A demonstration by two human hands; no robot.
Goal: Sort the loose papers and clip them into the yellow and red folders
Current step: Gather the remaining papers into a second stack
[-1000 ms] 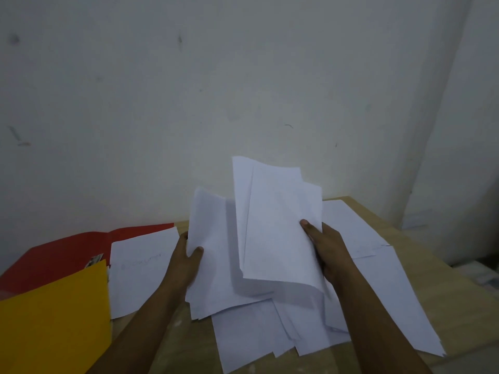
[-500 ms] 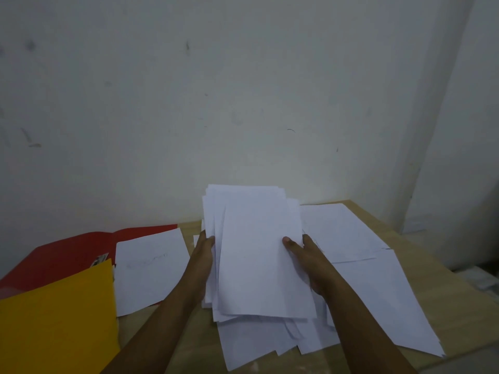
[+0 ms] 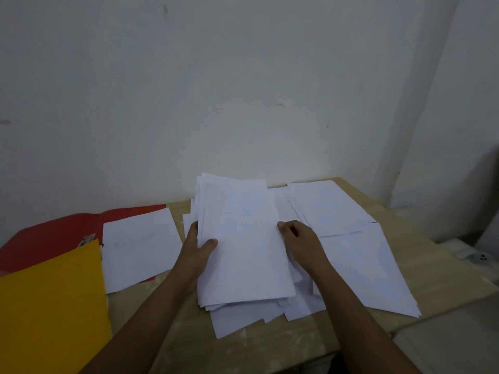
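Both hands, left hand point(image 3: 198, 245) and right hand point(image 3: 299, 238), grip the paper stack point(image 3: 243, 247); writing on the papers unreadable.

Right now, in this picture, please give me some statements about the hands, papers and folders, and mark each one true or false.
1. Both hands hold the stack of papers by its sides. True: left hand, right hand.
2. The yellow folder lies right of the stack. False: it lies left.
3. One single sheet lies partly on the red folder. True.
4. The stack is clipped into the red folder. False: it is over the wooden table, apart from the folder.
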